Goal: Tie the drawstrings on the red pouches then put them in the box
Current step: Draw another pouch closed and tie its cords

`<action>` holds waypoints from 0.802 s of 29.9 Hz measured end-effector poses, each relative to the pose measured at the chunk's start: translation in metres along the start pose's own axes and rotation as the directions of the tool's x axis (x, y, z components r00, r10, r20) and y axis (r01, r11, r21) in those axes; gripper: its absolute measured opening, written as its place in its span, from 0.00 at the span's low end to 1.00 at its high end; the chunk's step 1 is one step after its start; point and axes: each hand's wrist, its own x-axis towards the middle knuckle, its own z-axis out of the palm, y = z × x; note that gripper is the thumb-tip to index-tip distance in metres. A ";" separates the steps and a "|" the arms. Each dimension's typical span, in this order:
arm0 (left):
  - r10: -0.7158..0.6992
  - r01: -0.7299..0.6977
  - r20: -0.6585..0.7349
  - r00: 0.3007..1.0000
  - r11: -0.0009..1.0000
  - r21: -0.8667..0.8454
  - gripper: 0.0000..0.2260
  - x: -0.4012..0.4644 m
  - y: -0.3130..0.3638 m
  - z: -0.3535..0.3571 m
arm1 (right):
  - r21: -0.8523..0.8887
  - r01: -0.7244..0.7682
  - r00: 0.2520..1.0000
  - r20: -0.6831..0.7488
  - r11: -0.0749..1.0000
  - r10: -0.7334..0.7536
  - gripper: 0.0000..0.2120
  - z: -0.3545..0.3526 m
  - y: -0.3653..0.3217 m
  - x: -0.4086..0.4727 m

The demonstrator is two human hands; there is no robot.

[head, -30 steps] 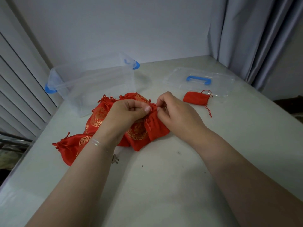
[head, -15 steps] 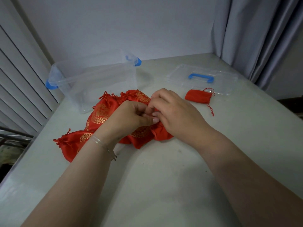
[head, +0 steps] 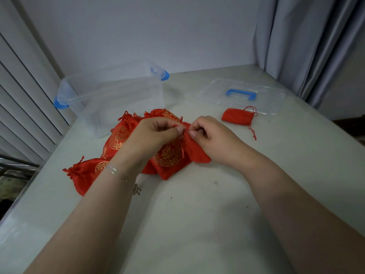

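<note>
Head view showed the hands drawn slightly apart since half a second earlier: left hand [head: 156, 133] and right hand [head: 212, 135] each pinched a drawstring of the plain red pouch [head: 195, 151] lying on the bench [head: 197, 214], likely tightening a knot; clear box [head: 118, 95] held nothing

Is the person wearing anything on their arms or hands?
Both forearms are bare, with no sleeves or gloves showing. The left wrist wears a thin silvery bracelet with a small metal charm dangling from it. The right hand and wrist show no jewellery. The fingernails look short and plain.
</note>
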 end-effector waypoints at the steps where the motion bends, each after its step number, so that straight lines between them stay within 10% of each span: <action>1: 0.001 -0.002 -0.024 1.000 1.000 -0.006 0.05 0.000 0.001 0.000 | 0.025 -0.008 1.000 -0.006 1.000 0.008 0.09 0.000 0.000 0.000; 15: -0.175 0.191 0.084 0.981 0.946 -0.263 0.07 0.002 0.000 -0.009 | -0.090 0.202 0.979 0.028 0.975 -0.200 0.06 -0.005 -0.010 -0.007; 24: -0.136 0.144 0.047 0.990 0.934 -0.326 0.06 0.001 0.002 -0.004 | -0.054 0.084 0.996 0.041 0.995 -0.082 0.10 -0.013 -0.008 -0.005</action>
